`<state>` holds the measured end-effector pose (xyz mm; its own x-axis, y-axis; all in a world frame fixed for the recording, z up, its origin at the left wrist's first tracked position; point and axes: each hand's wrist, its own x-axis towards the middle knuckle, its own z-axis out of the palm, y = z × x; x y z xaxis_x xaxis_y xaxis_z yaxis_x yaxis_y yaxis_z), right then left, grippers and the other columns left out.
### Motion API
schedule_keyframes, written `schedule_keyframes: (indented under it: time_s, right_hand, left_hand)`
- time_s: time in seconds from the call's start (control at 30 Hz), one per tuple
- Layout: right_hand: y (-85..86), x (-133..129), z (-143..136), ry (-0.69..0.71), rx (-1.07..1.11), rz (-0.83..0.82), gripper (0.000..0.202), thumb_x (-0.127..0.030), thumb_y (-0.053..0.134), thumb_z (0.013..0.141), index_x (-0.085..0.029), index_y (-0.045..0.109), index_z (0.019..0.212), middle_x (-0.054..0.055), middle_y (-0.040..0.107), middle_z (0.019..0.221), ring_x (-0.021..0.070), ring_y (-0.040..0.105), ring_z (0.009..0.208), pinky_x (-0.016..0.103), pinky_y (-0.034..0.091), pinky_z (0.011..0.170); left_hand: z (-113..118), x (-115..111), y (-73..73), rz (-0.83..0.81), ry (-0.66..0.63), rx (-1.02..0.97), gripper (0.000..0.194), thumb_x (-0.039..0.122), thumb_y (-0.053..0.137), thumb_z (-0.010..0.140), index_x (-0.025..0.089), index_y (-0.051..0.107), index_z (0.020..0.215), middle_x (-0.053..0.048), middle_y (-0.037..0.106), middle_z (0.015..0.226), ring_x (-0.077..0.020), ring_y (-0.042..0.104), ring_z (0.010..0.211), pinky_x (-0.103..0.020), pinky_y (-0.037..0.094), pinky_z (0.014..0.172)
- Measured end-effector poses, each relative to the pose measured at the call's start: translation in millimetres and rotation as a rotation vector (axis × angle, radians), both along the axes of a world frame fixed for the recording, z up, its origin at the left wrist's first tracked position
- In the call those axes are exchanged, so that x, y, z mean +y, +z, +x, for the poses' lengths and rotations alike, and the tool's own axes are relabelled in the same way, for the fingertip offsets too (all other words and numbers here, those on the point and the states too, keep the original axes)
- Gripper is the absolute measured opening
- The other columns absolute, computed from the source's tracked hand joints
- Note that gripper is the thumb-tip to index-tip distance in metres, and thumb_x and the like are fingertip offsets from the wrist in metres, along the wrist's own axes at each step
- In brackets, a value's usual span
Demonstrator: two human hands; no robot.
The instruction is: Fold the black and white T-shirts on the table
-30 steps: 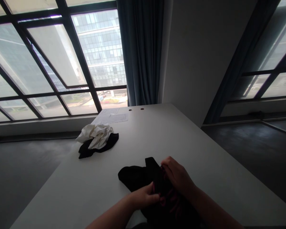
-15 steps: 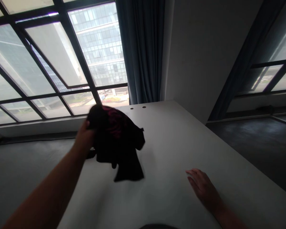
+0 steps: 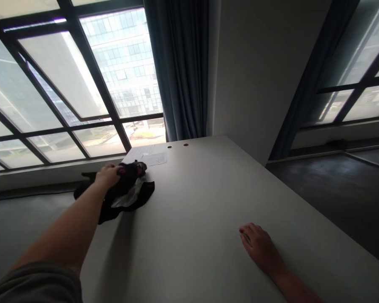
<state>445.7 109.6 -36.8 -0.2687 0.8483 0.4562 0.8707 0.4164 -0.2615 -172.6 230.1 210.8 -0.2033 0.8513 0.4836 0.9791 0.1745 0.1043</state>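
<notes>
My left hand reaches to the far left part of the white table, its fingers closed on a bunched black garment. Dark red patches and a pale inner side or tag show in the cloth. Its kind of clothing I cannot make out. Part of the cloth hangs past the table's left edge, and my forearm covers some of it. Over the right part of the table, my right hand holds nothing. Its fingers are loosely bent, with a gap between thumb and forefinger.
Printed papers lie at the far left corner of the white table, just behind the garment. Two small round holes are near its far edge. A blue curtain, a pillar and windows stand beyond.
My left hand has carried the garment left and down from above the table to its far left edge. The papers now show. My right hand has hardly moved.
</notes>
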Motion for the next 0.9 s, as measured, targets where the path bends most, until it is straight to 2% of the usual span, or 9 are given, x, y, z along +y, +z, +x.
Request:
schedule_keyframes:
  time_s: [0.07,0.13,0.17,0.23,0.3,0.4,0.57,0.73,0.9]
  right_hand:
    - [2.6,1,-1,-0.005,-0.001,-0.012,0.023,-0.027,0.048,0.099,-0.021,0.069,0.095,0.009,0.068,0.094,0.023,0.063,0.086,0.036,0.047,0.079]
    - [5.3,2,-3,-0.005,-0.012,-0.016,0.021,-0.026,0.048,0.099,-0.021,0.068,0.093,0.008,0.067,0.093,0.0224,0.062,0.085,0.036,0.047,0.078]
    - [6.2,2,-3,-0.005,-0.022,-0.015,0.021,-0.025,0.048,0.099,-0.021,0.067,0.092,0.008,0.067,0.092,0.0223,0.062,0.084,0.035,0.047,0.078]
    - [5.9,2,-5,-0.02,-0.056,-0.013,0.021,-0.025,0.048,0.099,-0.021,0.066,0.09,0.008,0.067,0.09,0.0224,0.062,0.083,0.036,0.048,0.077]
    - [2.4,2,-9,-0.047,-0.103,-0.007,0.022,-0.026,0.048,0.1,-0.021,0.068,0.092,0.01,0.068,0.094,0.0237,0.063,0.086,0.038,0.049,0.079]
    - [-6.7,5,-20,-0.013,-0.172,0.008,0.028,-0.029,0.05,0.099,-0.024,0.072,0.116,0.013,0.07,0.119,0.0282,0.065,0.108,0.046,0.049,0.095]
    - [-12.0,26,-53,0.126,-0.256,-0.105,0.055,-0.036,0.051,0.1,-0.035,0.052,0.154,0.009,0.05,0.16,0.0311,0.045,0.146,0.059,0.032,0.121]
    - [3.1,54,-95,0.163,-0.296,-0.309,0.061,-0.041,0.047,0.102,-0.034,0.039,0.163,0.008,0.028,0.172,0.0344,0.027,0.158,0.063,0.022,0.125]
    - [12.3,66,-113,0.211,-0.308,-0.393,0.064,-0.044,0.045,0.104,-0.032,0.032,0.165,0.009,0.02,0.173,0.0347,0.02,0.16,0.064,0.015,0.127]
  left_hand:
    - [10,-6,-63.4,-0.277,0.115,-0.085,0.079,0.053,0.082,0.075,0.006,0.064,0.137,-0.025,0.057,0.147,-0.0453,0.063,0.121,-0.069,0.047,0.1]
    - [21,-11,-116.3,-0.354,0.177,-0.131,0.092,0.056,0.081,0.075,0.018,0.052,0.154,-0.028,0.04,0.162,-0.0559,0.051,0.133,-0.079,0.04,0.1]
    - [26,-12,-137.6,-0.347,0.209,-0.136,0.094,0.06,0.074,0.08,0.024,0.041,0.161,-0.026,0.03,0.168,-0.0564,0.042,0.141,-0.079,0.034,0.105]
    - [32,-14,-169.3,-0.294,0.248,-0.118,0.093,0.066,0.06,0.088,0.029,0.026,0.167,-0.021,0.016,0.174,-0.0548,0.028,0.15,-0.079,0.024,0.111]
    - [34,-15,-188.3,-0.244,0.264,-0.082,0.092,0.068,0.053,0.092,0.03,0.019,0.169,-0.019,0.01,0.175,-0.0527,0.022,0.153,-0.077,0.018,0.115]
    - [36,-20,-201.5,-0.178,0.237,0.006,0.089,0.064,0.054,0.094,0.028,0.021,0.169,-0.019,0.005,0.176,-0.0504,0.02,0.154,-0.075,0.013,0.118]
    - [51,-32,-209.7,-0.049,0.203,0.061,0.081,0.051,0.056,0.097,0.023,0.027,0.167,-0.02,0.002,0.176,-0.0469,0.013,0.158,-0.073,0.01,0.121]
    - [78,-36,-210.4,-0.013,0.224,0.03,0.08,0.037,0.055,0.097,0.019,0.023,0.168,-0.02,0.001,0.176,-0.046,0.007,0.159,-0.074,0.007,0.122]
    - [102,-38,-212.8,-0.011,0.136,0.028,0.086,0.026,0.058,0.092,0.018,0.019,0.169,-0.02,0.003,0.176,-0.0451,0.005,0.16,-0.073,0.007,0.123]
